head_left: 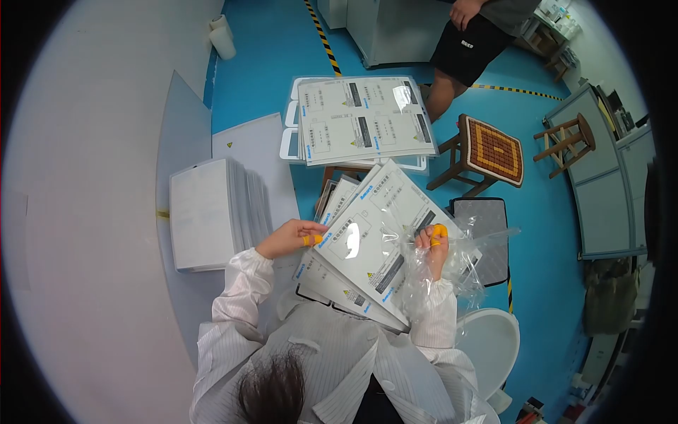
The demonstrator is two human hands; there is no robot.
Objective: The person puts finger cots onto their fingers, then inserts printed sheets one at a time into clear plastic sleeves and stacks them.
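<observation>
A white printed sheet (378,212) with blue lettering and dark label blocks lies askew on top of similar sheets (332,275) in front of me. My left hand (288,238), an orange finger cot on its thumb, holds that top sheet by its left edge. My right hand (434,249) is closed over the right part of the sheet, also with orange finger covering. Crumpled clear plastic film (462,265) is gathered in its fingers and spreads around the wrist.
A stack of printed sheets (364,120) stands ahead. To the left is a thick stack of white panels (201,215). Wooden stools (487,152) and a grey cushioned seat (484,240) are at right, a white round seat (491,346) nearer. Another person (470,60) is beyond.
</observation>
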